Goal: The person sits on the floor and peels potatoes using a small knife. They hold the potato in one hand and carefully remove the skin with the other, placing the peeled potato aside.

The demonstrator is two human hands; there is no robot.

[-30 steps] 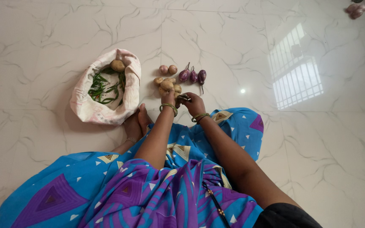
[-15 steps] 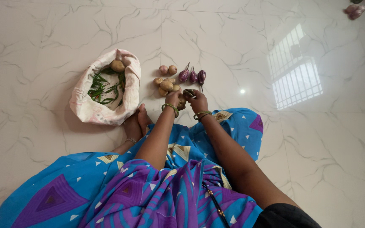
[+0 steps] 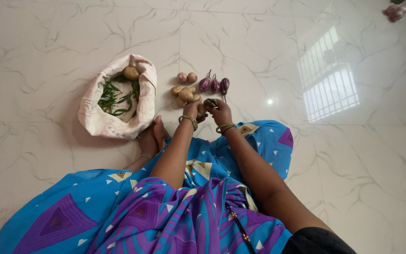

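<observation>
My left hand (image 3: pixel 191 109) is closed around a small brown potato (image 3: pixel 202 111), right beside a heap of potatoes (image 3: pixel 184 95) on the floor. Touching it, my right hand (image 3: pixel 222 113) pinches a small dark green vegetable (image 3: pixel 210 101), too small to tell its kind. Just beyond the fingers lie three small purple eggplants (image 3: pixel 215 84). To their left sit two small round pinkish-brown bulbs (image 3: pixel 187 77). Both wrists wear bangles.
A white and pink cloth bag (image 3: pixel 100 123) lies open at the left, holding green chillies (image 3: pixel 113 99) and one potato (image 3: pixel 130 73). My bare feet (image 3: pixel 152 136) rest next to it. Blue and purple cloth covers my lap. Pinkish objects (image 3: pixel 395 11) lie on the glossy marble floor, far right.
Both hands have moved a little forward toward the eggplants. The dark vegetable in my right hand now sits higher, closer to them. Nothing else has moved.
</observation>
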